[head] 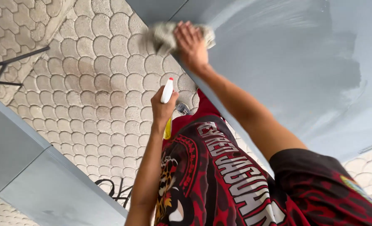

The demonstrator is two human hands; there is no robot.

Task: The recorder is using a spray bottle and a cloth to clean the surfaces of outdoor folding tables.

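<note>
My right hand (190, 44) presses a crumpled beige cloth (163, 37) onto the near edge of a grey tabletop (286, 62). A darker, damp-looking patch spreads across that surface to the right of the cloth. My left hand (163, 109) hangs lower by my side, closed around a white spray bottle (166, 91) with a red tip and a yellow lower part. The bottle is held over the paving, apart from the table. A red and black patterned shirt fills the bottom of the view.
Scallop-shaped paving stones (98, 83) cover the ground. Another grey tabletop (23, 159) runs along the lower left. Thin black metal legs (10, 67) stand at the upper left. A shoe (182, 109) shows beside my left hand.
</note>
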